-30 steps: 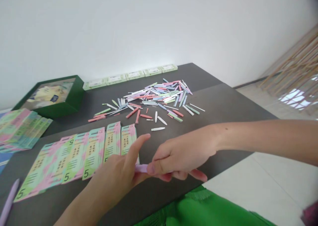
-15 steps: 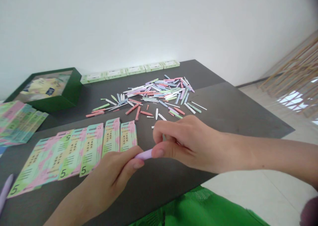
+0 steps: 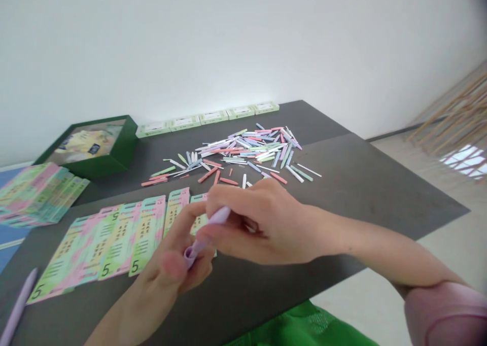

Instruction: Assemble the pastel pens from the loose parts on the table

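Gripping a lilac pen [image 3: 208, 233] between them, the closed right hand [image 3: 266, 229] and left hand [image 3: 167, 272] block the end of a row of cards [image 3: 146, 234] on the counter [image 3: 365, 183], below scattered pen pieces [image 3: 243, 156], with a green box [image 3: 122, 156] upper left.

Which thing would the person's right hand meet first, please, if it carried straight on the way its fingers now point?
The right hand would most likely meet the left hand first, as both are on the lilac pen, though depth is hard to judge. The green-and-pink printed cards lie further along.

white wall [image 3: 243, 46], dark table [image 3: 365, 183], pale tiled floor [image 3: 384, 310]
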{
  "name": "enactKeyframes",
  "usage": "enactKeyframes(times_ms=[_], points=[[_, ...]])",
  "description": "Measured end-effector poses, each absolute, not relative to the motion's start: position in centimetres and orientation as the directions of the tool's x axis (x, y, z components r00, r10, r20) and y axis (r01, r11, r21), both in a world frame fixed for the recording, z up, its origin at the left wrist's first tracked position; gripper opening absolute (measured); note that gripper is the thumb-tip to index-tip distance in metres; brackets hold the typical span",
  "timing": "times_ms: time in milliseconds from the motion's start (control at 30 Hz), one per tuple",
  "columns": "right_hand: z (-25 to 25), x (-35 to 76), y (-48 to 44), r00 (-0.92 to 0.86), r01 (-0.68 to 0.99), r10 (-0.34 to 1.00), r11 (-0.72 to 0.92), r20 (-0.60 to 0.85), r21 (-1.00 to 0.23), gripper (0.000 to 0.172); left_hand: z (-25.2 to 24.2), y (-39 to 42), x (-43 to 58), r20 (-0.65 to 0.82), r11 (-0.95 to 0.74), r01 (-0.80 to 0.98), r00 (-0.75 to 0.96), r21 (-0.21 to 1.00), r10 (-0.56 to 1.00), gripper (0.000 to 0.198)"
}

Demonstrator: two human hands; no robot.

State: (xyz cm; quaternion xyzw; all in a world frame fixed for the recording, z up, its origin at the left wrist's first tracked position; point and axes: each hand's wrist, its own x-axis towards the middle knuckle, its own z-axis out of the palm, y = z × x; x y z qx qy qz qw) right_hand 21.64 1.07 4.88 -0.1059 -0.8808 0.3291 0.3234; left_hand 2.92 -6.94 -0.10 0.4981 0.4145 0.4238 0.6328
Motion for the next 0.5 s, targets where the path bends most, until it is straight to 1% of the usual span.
enactKeyframes(times_ms=[67, 133, 233, 300, 367, 433, 500], points=[[5.2, 21.6, 1.2, -0.763, -0.071, 0.382, 0.752, 0.522, -0.655, 0.012, 0.2, -7.1, 3.4, -0.093, 0.167, -0.212, 0.320, 0.963, 0.943, 0.066], [5.9, 21.5, 1.4, -0.813, -0.112, 0.335, 0.713, 0.477, -0.692, 0.012, 0.6, -7.3, 3.9, -0.093, 0.193, -0.272, 0.344, 0.943, 0.934, 0.070], [7.0, 21.5, 1.8, -0.876, -0.188, 0.237, 0.634, 0.420, -0.750, 0.013, 1.4, -7.5, 4.8, -0.104, 0.212, -0.288, 0.349, 0.934, 0.931, 0.073], [7.5, 21.4, 2.1, -0.885, -0.237, 0.186, 0.609, 0.426, -0.757, 0.012, 2.1, -7.4, 5.4, -0.109, 0.206, -0.270, 0.336, 0.941, 0.936, 0.076], [7.6, 21.2, 2.4, -0.884, -0.265, 0.160, 0.602, 0.440, -0.753, 0.012, 2.8, -7.2, 5.8, -0.105, 0.191, -0.253, 0.319, 0.949, 0.942, 0.075], [7.4, 20.9, 2.4, -0.871, -0.274, 0.171, 0.610, 0.461, -0.744, 0.013, 3.3, -6.9, 6.0, -0.118, 0.200, -0.229, 0.329, 0.953, 0.937, 0.072], [6.9, 20.8, 2.1, -0.844, -0.277, 0.208, 0.620, 0.494, -0.734, 0.014, 3.4, -6.7, 5.7, -0.142, 0.252, -0.222, 0.416, 0.942, 0.898, 0.071]])
